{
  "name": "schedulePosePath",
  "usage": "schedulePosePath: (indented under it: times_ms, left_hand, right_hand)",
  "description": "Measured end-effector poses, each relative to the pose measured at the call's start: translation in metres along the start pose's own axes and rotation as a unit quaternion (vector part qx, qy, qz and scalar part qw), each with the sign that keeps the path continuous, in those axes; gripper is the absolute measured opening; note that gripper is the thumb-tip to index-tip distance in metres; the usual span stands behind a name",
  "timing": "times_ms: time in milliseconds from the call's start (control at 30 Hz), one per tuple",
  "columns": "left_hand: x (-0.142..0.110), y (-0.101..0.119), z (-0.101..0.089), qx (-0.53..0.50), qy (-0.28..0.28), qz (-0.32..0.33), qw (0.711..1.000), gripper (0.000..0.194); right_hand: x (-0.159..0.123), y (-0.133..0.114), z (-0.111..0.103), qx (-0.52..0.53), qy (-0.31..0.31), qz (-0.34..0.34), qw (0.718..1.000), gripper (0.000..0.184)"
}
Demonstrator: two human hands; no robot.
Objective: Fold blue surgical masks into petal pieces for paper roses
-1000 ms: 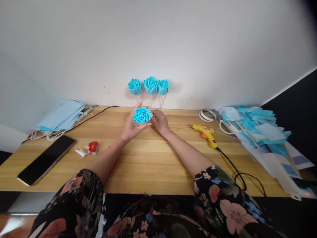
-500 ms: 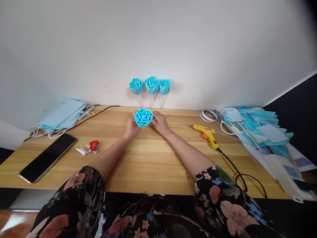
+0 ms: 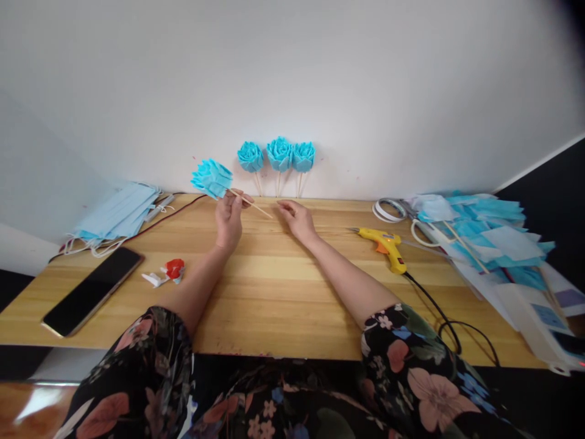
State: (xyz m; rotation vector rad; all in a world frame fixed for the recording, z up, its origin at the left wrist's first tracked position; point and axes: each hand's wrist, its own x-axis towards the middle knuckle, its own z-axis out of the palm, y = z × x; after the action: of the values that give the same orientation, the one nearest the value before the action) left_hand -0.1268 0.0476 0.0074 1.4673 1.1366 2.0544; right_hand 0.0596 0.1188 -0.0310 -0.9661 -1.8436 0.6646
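Blue flower [image 3: 212, 179] tilts between the mask stack [image 3: 117, 212] and three wall-side flowers [image 3: 280, 153].

Black sleeves [image 3: 404, 366], pink flowers [image 3: 429, 390] (some blue)

The person's left hand [image 3: 230, 218] pinches a blue, layered, fabric-like flower [image 3: 211, 178] by its thin wooden stick [image 3: 253, 204] near the far edge of the wooden desk [image 3: 274, 292]; the right hand [image 3: 297, 218] curls beside the stick's tip. Three matching stemmed flowers [image 3: 279, 153] stand along that edge.

Bright blue layered flower [image 3: 211, 178], thin pale stick [image 3: 256, 207], tilted, bloom up and left, in left hand [image 3: 230, 218]
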Motion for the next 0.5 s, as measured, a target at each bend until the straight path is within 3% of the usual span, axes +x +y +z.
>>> schedulePosePath:
  times_ms: [167, 300, 500]
  left_hand:
    - [-0.009, -0.01, 0.003, 0.027, -0.065, -0.013, 0.997, 0.032]
    - [-0.013, -0.011, 0.001, 0.061, -0.095, 0.0, 0.994, 0.031]
    - [-0.02, -0.018, -0.002, 0.159, -0.148, 0.019, 0.976, 0.03]
  right_hand:
    - [0.0, -0.008, -0.007, 0.051, 0.0, 0.045, 0.998, 0.031]
    - [-0.003, -0.017, -0.009, 0.055, -0.039, 0.002, 0.998, 0.042]
    - [-0.006, -0.024, -0.007, 0.037, -0.149, -0.083, 0.985, 0.031]
